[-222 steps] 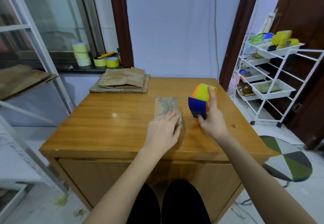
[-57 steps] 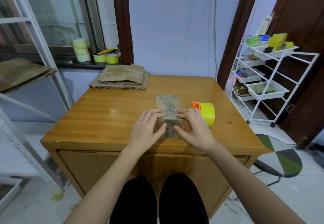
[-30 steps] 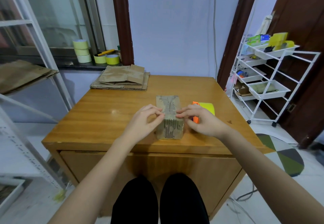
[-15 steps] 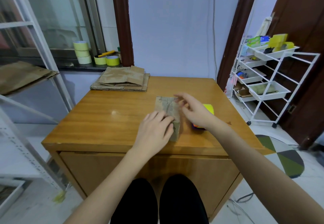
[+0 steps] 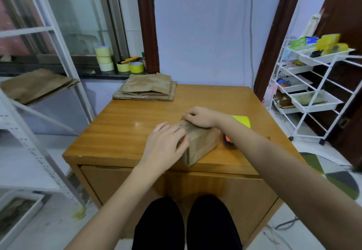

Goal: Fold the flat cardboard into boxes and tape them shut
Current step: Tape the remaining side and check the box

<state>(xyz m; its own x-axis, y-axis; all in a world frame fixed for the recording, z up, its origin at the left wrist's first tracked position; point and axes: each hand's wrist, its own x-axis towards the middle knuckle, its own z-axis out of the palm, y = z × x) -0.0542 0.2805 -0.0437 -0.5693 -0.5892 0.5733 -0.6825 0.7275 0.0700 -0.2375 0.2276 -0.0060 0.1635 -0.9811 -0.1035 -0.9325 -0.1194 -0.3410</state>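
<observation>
Both hands, box (image 5: 201, 144) now turned askew

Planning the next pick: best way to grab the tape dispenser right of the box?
Judgement only: grip the yellow tape dispenser across its roll, coming from above and the right. The right forearm crosses over its near, orange end and the cardboard box crowds its left side, so only the top and right are free. The right hand rests on the box and must let go first.
</observation>
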